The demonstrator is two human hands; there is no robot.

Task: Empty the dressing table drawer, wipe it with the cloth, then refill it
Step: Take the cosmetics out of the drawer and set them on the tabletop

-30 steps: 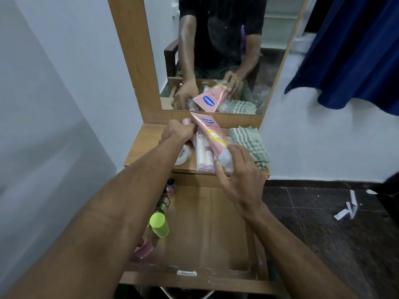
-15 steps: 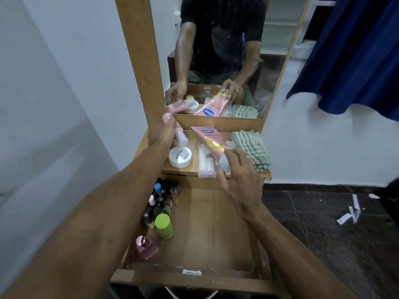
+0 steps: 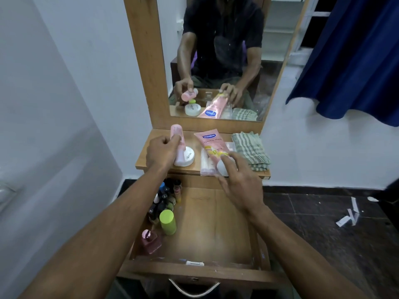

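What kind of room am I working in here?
Probably a bedroom or dressing corner at home: a wooden dressing table with a tall mirror, its open drawer holding small cosmetic bottles, and blue fabric hanging nearby.

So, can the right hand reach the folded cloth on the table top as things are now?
Probably yes. The right hand rests on the pink tube's white cap, just beside the folded cloth, and nothing lies between them. It must let go of the tube first.
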